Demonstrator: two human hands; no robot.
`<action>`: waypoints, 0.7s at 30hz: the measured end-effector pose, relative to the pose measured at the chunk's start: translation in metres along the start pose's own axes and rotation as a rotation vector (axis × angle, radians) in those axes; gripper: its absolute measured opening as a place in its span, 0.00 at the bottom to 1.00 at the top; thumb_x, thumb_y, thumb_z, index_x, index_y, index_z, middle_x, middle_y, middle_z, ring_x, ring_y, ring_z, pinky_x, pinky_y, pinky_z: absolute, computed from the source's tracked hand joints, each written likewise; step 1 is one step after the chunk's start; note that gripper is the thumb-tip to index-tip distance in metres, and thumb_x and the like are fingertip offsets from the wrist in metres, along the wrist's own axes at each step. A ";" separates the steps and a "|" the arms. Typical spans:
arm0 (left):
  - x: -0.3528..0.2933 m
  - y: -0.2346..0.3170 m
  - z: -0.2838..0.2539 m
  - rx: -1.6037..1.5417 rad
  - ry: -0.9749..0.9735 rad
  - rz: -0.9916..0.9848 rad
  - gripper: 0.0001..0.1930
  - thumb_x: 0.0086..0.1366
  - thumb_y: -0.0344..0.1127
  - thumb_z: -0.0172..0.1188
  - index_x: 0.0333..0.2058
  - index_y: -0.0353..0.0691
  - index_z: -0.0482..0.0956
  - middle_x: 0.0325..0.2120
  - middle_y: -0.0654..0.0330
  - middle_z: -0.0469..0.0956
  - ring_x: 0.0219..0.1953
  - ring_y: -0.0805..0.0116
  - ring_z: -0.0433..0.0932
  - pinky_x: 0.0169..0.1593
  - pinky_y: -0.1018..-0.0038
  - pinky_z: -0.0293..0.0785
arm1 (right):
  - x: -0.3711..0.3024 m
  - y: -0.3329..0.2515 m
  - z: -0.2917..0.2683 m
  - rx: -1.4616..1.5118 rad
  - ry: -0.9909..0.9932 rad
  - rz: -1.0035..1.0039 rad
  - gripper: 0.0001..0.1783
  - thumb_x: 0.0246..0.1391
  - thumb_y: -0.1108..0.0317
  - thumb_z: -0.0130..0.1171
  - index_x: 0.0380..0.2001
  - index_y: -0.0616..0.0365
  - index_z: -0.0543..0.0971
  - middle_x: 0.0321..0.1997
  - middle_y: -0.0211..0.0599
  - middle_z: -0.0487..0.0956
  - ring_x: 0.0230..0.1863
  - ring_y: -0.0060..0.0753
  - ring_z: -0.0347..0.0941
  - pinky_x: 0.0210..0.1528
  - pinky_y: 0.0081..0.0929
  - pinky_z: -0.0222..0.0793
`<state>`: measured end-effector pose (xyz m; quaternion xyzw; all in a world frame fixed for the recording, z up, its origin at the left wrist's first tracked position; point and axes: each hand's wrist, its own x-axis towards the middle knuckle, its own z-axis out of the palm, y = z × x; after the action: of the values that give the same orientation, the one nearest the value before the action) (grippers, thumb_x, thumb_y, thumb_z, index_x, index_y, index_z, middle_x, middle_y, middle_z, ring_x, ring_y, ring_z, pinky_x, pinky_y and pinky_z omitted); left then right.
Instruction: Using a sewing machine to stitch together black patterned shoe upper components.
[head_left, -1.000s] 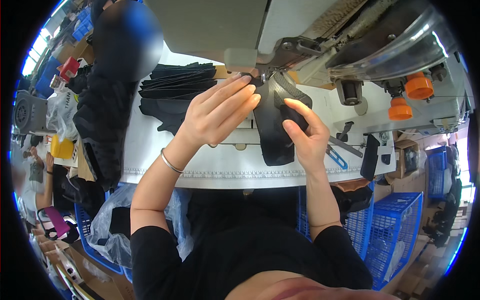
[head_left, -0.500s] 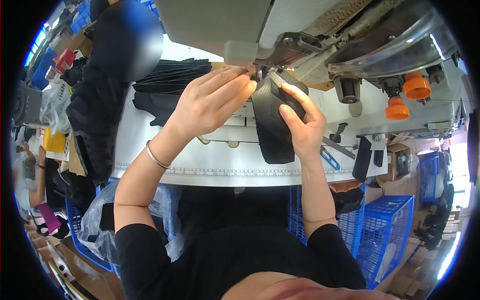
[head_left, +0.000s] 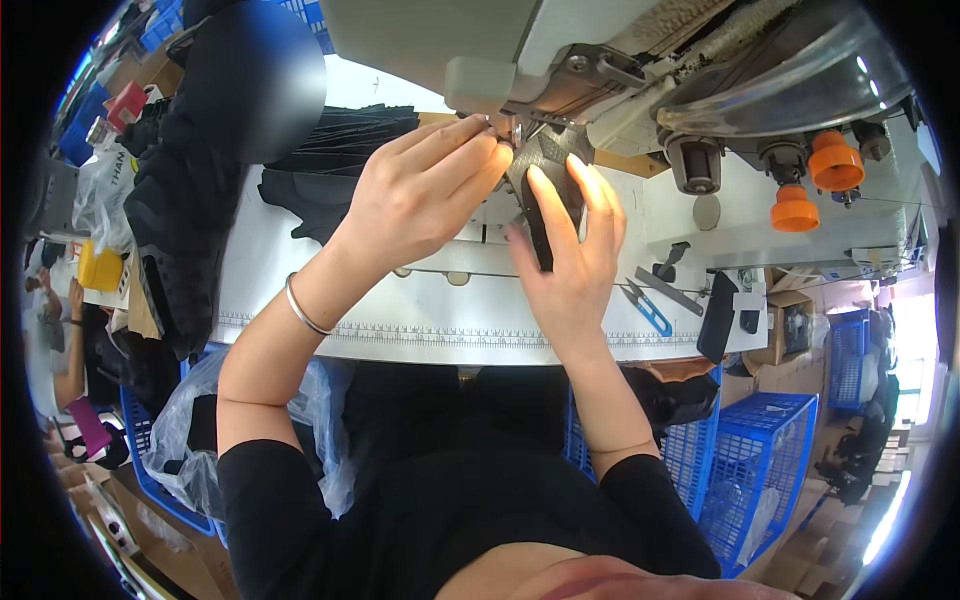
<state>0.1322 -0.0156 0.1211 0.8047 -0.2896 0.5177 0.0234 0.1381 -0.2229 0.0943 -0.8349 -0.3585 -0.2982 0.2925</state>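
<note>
A black textured piece of material lies under the needle area of a sewing machine, lit by the machine's lamp. My right hand rests on it with the fingers stretched out and apart, the thumb off to the left side. Close to the needle, my left hand has its fingers drawn together at the tips. What they pinch there, if anything, is hidden by the fingers and the machine.
Stacked black pieces lie left on the white table, which has a ruler along its front edge. Blue thread snips and a black flat strip lie at right. Orange knobs hang from the machine; blue crates stand below right.
My right hand has gone from gripping the black piece to lying on it with fingers spread, slightly left. The piece has moved away from me under the machine. My left hand stays by the needle.
</note>
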 end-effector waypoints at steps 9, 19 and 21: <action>0.002 0.017 0.008 0.181 0.025 -0.009 0.11 0.51 0.27 0.62 0.35 0.32 0.82 0.36 0.57 0.78 0.44 0.60 0.85 0.43 0.71 0.85 | 0.017 0.020 -0.004 -0.027 0.125 -0.098 0.29 0.44 0.83 0.64 0.52 0.49 0.86 0.57 0.39 0.81 0.57 0.47 0.78 0.58 0.39 0.77; -0.002 0.023 0.008 0.244 0.016 -0.036 0.11 0.53 0.27 0.63 0.37 0.32 0.83 0.38 0.54 0.81 0.44 0.59 0.85 0.45 0.71 0.85 | 0.040 0.038 -0.022 0.194 -0.137 0.054 0.28 0.49 0.85 0.55 0.52 0.51 0.87 0.61 0.39 0.83 0.60 0.39 0.79 0.62 0.31 0.73; 0.000 0.025 0.007 0.245 0.012 -0.044 0.11 0.54 0.27 0.63 0.37 0.32 0.83 0.38 0.53 0.82 0.44 0.59 0.86 0.46 0.71 0.85 | 0.047 0.052 -0.025 0.229 -0.186 0.064 0.29 0.50 0.83 0.57 0.54 0.45 0.87 0.47 0.39 0.83 0.43 0.34 0.75 0.47 0.29 0.70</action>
<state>0.1262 -0.0386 0.1117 0.8046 -0.2063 0.5533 -0.0622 0.1973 -0.2504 0.1292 -0.8310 -0.3889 -0.1675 0.3608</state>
